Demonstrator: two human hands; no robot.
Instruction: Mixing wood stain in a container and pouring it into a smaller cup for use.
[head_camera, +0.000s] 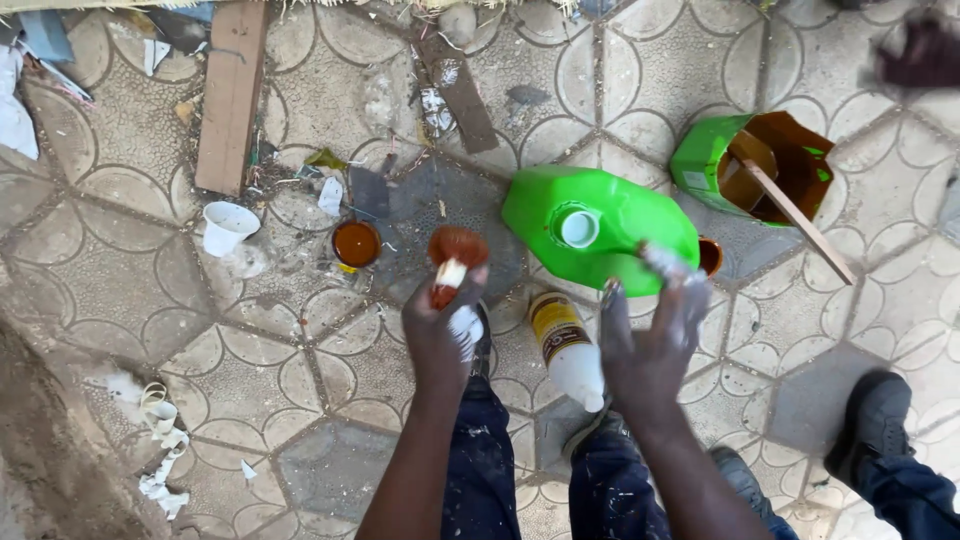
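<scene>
- Both hands are raised over the patterned tile floor (300, 380). The left hand (440, 330) is closed around the handle of a round brush (455, 255) whose bristle head, stained red-brown, points toward 12 o'clock.
- Right hand (655, 340) is open with the fingers loosely spread; its fingertips are blurred and pale, and I cannot tell whether they pinch anything small. It hovers at the 6 o'clock edge of the green jug.
- That green plastic jug (600, 225) lies on its side at about 1 o'clock from the left hand, its white cap facing up and seemingly closed.
- At 2 o'clock stands a cut-open green container (755, 165) holding brown stain, with a wooden stirring stick (795, 215) leaning out of it.
- A small tin of brown liquid (356, 243) sits open at 10 o'clock from the brush, just beside it; a white plastic cup (227, 227) lies tipped farther toward 9 o'clock.
- A white bottle with a yellow label (568, 350) lies on the floor between the two hands.
- By my judgement the brush is already loaded or well used, and stain has been decanted into both the tin and the cut container; no coated surface shows here, so how much brushing remains cannot be read.
- Another person's dark shoe (875, 420) stands at 4 o'clock, well apart.
</scene>
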